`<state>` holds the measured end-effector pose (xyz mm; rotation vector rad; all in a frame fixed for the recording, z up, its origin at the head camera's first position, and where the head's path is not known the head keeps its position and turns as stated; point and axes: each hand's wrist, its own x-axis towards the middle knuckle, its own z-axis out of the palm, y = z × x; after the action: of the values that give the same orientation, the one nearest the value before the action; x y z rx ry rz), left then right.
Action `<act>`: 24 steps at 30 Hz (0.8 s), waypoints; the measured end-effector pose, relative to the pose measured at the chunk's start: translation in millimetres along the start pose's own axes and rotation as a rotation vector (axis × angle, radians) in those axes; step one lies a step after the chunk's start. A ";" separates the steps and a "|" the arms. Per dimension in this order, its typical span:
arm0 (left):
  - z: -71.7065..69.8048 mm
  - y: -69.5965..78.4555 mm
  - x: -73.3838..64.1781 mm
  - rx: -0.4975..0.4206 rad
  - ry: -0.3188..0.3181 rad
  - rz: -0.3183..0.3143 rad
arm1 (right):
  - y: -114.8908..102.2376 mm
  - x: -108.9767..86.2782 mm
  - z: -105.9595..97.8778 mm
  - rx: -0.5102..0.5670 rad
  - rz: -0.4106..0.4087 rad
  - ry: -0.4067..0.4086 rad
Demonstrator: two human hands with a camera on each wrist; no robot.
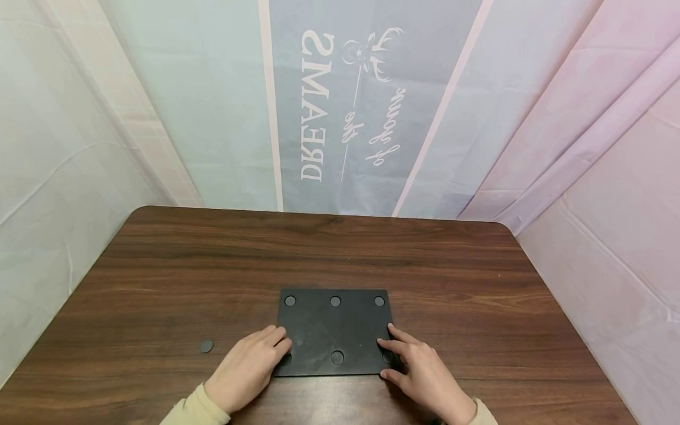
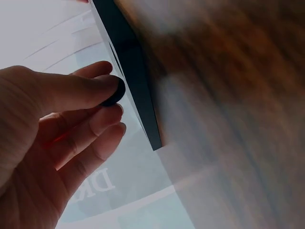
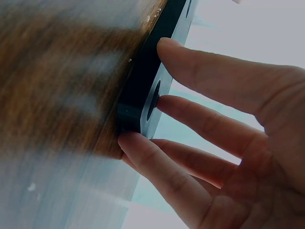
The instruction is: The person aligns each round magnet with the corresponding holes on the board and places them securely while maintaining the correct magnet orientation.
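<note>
A black rectangular board (image 1: 332,330) with several round recesses lies flat near the table's front edge. At its lower left corner is my left hand (image 1: 247,369), pinching a small dark disc (image 2: 116,93) between thumb and fingers, right at the board's edge in the left wrist view. My right hand (image 1: 427,378) touches the lower right corner with spread, nearly straight fingers. Its thumb rests against the near edge, and one fingertip is at a recess (image 3: 154,100). The left hand partly covers the lower left recess (image 1: 287,358).
A loose grey disc (image 1: 206,346) lies on the brown wooden table (image 1: 451,265), left of the left hand. Printed fabric (image 1: 340,118) hangs behind the table's far edge, and pale cloth hangs along both sides.
</note>
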<state>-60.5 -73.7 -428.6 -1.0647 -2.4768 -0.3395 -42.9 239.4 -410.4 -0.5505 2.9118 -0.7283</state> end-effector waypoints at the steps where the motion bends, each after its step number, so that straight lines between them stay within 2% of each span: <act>1: -0.1 0.4 0.1 -0.001 0.002 0.004 | 0.0 0.0 -0.1 0.003 0.001 -0.002; 7: -1.1 2.4 0.7 -0.018 -0.001 0.017 | 0.0 0.0 -1.0 0.028 0.010 -0.017; 14: -3.7 4.2 0.0 -0.088 -0.051 -0.002 | -0.4 0.1 -1.5 0.027 0.012 -0.020; 19: -4.2 4.8 -0.5 -0.102 -0.094 -0.011 | -0.7 -0.1 -1.3 0.028 0.012 -0.020; 24: -3.0 5.2 -0.4 -0.095 -0.078 -0.011 | -0.8 -0.3 -1.0 0.025 0.012 -0.018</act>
<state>-55.5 -71.6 -425.8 -1.1224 -2.5589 -0.4306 -42.5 239.3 -409.2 -0.5341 2.8830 -0.7529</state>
